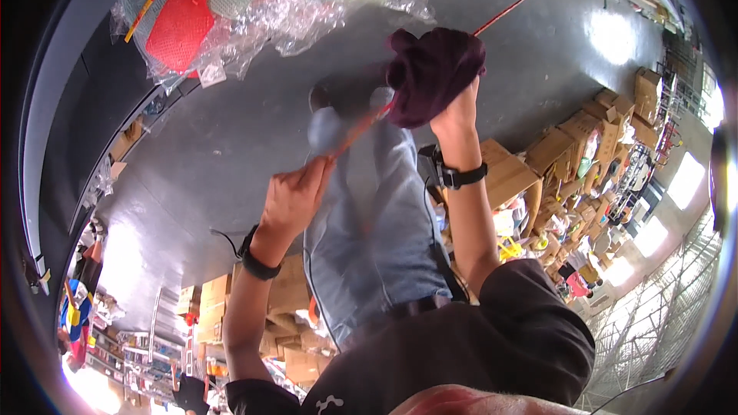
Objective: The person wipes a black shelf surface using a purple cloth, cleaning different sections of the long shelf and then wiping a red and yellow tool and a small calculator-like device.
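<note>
A thin red stick runs diagonally up to the right in front of my body, ending in a red tip near the top edge. Its lower end is pinched in the fingers of my left hand. Higher up, my right hand is closed on a dark purple cloth, which is wrapped around the stick and hides most of my fingers. The stick shows again above the cloth. Both wrists wear black bands.
At the upper left, red and pale green mesh swatter heads lie among clear plastic wrap. Cardboard boxes are stacked on the right, with more boxes at lower left. People are in the far background on both sides.
</note>
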### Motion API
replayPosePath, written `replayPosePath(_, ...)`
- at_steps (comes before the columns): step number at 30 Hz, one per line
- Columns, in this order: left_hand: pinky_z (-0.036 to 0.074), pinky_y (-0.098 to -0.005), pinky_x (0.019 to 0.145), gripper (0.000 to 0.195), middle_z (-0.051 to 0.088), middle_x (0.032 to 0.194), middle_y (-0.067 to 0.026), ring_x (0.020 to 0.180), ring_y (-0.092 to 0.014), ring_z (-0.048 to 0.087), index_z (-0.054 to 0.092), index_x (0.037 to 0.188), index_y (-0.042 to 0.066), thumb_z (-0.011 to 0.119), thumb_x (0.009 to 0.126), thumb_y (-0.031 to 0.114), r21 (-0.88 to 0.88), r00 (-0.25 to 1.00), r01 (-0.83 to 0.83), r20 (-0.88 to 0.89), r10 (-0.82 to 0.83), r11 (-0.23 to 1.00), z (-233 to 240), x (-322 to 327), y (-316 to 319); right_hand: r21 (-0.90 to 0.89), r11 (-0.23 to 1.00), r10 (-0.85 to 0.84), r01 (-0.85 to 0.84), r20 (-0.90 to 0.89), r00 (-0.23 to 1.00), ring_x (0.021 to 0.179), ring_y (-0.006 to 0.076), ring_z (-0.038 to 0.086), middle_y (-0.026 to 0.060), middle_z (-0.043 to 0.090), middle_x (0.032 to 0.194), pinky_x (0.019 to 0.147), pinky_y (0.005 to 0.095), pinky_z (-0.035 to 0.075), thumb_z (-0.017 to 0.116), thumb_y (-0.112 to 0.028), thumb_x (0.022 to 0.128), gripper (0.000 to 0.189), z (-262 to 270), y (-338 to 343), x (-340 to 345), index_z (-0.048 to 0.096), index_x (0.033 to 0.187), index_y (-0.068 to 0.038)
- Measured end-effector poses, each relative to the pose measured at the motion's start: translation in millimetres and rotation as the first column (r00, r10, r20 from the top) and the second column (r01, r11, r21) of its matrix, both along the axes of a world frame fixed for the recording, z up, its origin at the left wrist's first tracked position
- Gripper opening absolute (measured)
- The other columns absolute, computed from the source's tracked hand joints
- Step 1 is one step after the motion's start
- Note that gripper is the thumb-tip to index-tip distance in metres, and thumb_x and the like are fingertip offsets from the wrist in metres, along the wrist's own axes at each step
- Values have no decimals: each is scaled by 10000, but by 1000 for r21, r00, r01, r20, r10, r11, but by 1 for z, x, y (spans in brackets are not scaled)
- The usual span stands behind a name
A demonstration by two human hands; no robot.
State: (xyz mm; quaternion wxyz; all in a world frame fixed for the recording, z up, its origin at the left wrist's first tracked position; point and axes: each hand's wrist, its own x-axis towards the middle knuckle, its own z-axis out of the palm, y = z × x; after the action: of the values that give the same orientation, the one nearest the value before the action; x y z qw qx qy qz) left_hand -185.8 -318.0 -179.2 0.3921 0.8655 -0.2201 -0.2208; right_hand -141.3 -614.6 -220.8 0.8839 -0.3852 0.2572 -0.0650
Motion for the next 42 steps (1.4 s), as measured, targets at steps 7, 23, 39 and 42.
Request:
replayPosePath(7,334,-256,533,369,462,658,49,573,-67,394,605,923,0,448,1120,270,-262,535,-492,-843,51,830,17,22,-64,-34,999,17,-22,-134,991,1141,252,640,101,603,1301,960,397,570,595,-107,1030,398,14,62,-31,473,1406,-60)
replayPosePath(23,410,-353,580,136,503,714,-166,602,-294,488,575,876,-19,600,975,71,-293,860,-257,-504,80,921,19,22,-58,-748,566,307,-348,-201,930,1206,212,597,87,652,1271,1029,379,483,707,-85,948,428,45,46,-57,552,1344,-36)
replayPosePath(39,396,-264,520,289,458,656,4,559,-95,457,532,890,46,540,1077,266,-167,528,-564,-826,198,809,-10,-5,128,-285,946,-142,155,66,988,1140,258,641,110,646,1271,1031,407,529,554,-218,1060,342,41,-175,4,571,1322,1)
replayPosePath(42,388,-246,532,282,452,689,16,581,-74,445,493,867,54,486,1099,215,-140,505,-577,-836,216,804,-6,-10,92,-268,961,-75,72,-3,997,1206,250,610,110,597,1366,1055,399,513,562,-211,1060,392,32,-165,-10,517,1398,-19)
